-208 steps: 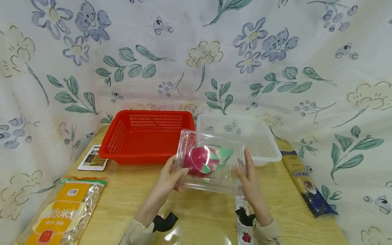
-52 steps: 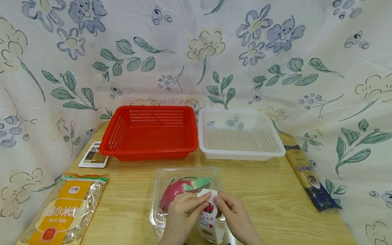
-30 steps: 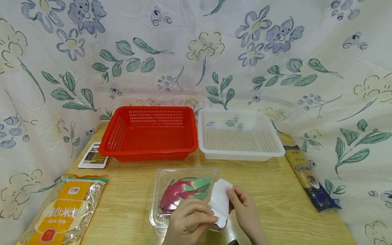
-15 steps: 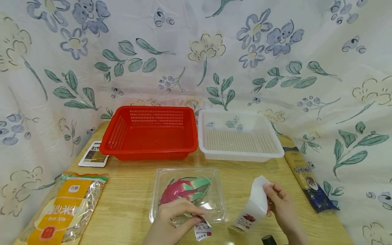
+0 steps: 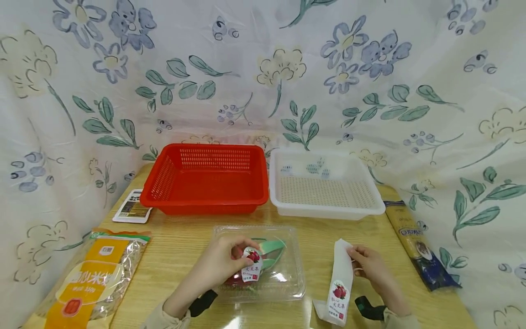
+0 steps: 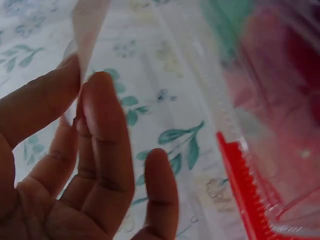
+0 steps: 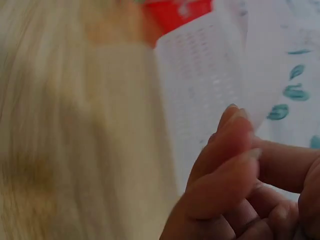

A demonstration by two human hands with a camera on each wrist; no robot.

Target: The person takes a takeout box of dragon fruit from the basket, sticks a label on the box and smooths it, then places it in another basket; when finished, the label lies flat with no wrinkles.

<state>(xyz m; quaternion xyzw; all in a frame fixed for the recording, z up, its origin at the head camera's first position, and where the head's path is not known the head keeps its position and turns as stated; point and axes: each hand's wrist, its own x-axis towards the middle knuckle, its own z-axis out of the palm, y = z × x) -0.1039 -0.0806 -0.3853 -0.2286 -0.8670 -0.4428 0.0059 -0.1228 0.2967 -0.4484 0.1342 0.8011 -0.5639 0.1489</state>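
Note:
Between thumb and fingers, my left hand [image 5: 222, 259] pinches a small white sticker [image 5: 250, 272] with a red dragon fruit printed on it. It is over the left part of a clear plastic clamshell box [image 5: 289, 283]. Inside the box lies a dragon fruit [image 5: 269, 249], pink with green leaf tips and partly hidden by the hand. The sticker [image 6: 90, 32] shows edge-on at the fingertips in the left wrist view. Right of the box, my right hand [image 5: 371, 267] pinches the upper end of a white sticker strip [image 5: 342, 269], which hangs down with a printed sticker near its bottom.
A red basket [image 5: 205, 208] and a white basket [image 5: 328, 211] stand side by side behind the box. At left lie a yellow-labelled bag [image 5: 88, 278] and a small white packet [image 5: 133, 208]. A long yellow-and-blue packet [image 5: 419, 246] lies at the right edge.
The box was set down on the table. The sticker came off the strip; my left hand then raised it over the box, while my right hand drew the strip away to the right.

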